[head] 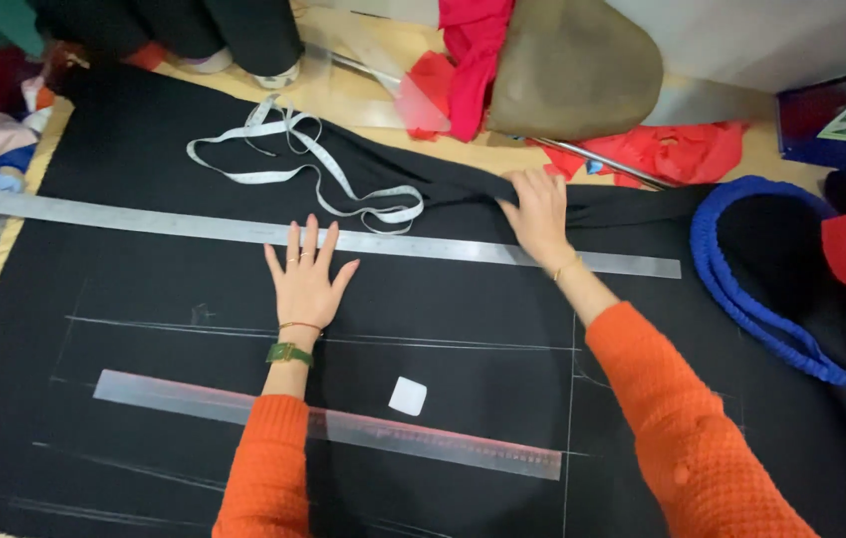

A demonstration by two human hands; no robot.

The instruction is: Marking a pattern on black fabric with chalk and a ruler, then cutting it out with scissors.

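Here the big black cloth [443,329] lies spread on the floor, with thin chalk lines drawn on it. The left hand [305,274] lies flat on the cloth, fingers spread wide, holding nothing, with its fingertips at the long metal ruler [144,217]. The right hand [539,212] reaches further up, arm stretched out, and pinches a bunched fold at the cloth's top edge. If that hand tugs hard, the cloth could slide and wrinkle, and the chalk lines would go crooked. The metal ruler could shift too. The white tape measure [303,164], the clear ruler [343,423] and the small white chalk [408,396] rest loose, so they could get dragged along.
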